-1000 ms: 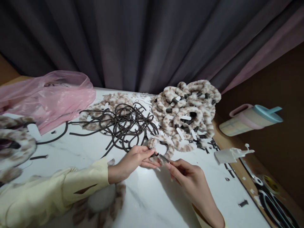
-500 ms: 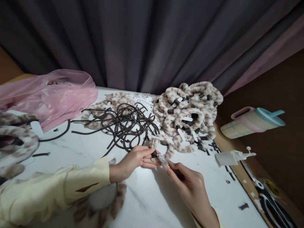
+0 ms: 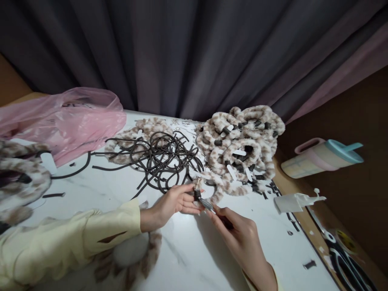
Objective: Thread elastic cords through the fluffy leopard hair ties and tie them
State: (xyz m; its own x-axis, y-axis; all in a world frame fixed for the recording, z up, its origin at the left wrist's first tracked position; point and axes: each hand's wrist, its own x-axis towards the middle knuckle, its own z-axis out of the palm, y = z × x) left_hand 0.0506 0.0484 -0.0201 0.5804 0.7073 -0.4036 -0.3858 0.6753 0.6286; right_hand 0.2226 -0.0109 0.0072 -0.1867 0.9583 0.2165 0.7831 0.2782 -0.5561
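Observation:
Near the middle of the table, my left hand [image 3: 177, 202] grips the end of a spotted furry ring [image 3: 216, 194] between thumb and fingers. Its outstretched lower fingers lie behind a black wrapped band [image 3: 197, 195] on the ring. My right hand [image 3: 239, 236] pinches a small grey metal tool [image 3: 207, 203] with a narrow tip, pliers or snips, I cannot tell which. The tip touches or nearly touches the black band. My right fingers hide the tool's handles. Just behind lies a tangle of black cords [image 3: 163, 161].
Spotted furry rings [image 3: 242, 145] are piled at the back right. A pink plastic bag [image 3: 85, 125] lies at the left. Along the right edge are a tumbler [image 3: 318, 157], a white squeeze bottle [image 3: 292, 203] and scissors [image 3: 342, 258]. A furry piece [image 3: 154, 250] lies under my left sleeve.
My left fingers have loosened and spread a little around the ring's end, so more of the black band shows. The tool has shifted slightly; the right hand is nearly still.

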